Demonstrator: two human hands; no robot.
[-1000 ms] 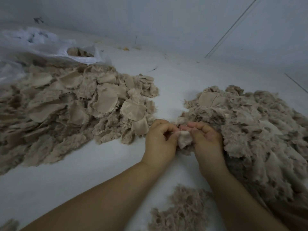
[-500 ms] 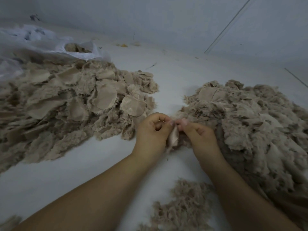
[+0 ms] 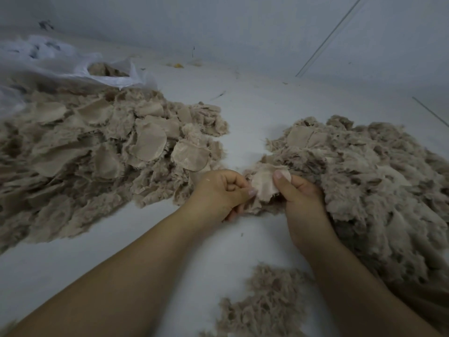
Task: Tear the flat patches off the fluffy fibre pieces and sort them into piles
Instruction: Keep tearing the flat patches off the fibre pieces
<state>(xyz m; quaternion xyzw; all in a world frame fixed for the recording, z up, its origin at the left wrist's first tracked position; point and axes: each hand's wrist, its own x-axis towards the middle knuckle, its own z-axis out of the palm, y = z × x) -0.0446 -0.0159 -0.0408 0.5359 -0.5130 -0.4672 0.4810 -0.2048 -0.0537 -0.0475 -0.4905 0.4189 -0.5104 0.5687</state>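
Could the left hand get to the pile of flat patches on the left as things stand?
Probably yes: the left hand sits beside the near edge of the patch pile, nothing between them, though it is pinching the piece.

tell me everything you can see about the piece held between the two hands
The piece is pale beige, a flat woven-looking patch facing up with fluffy fibre under its lower edge. It is crumpled and tilted. The right hand pins it with the thumb on top; the left hand pinches its left edge. It lies against the right pile.

White floor (image 3: 255, 113) bears three fibre piles (image 3: 102, 152)
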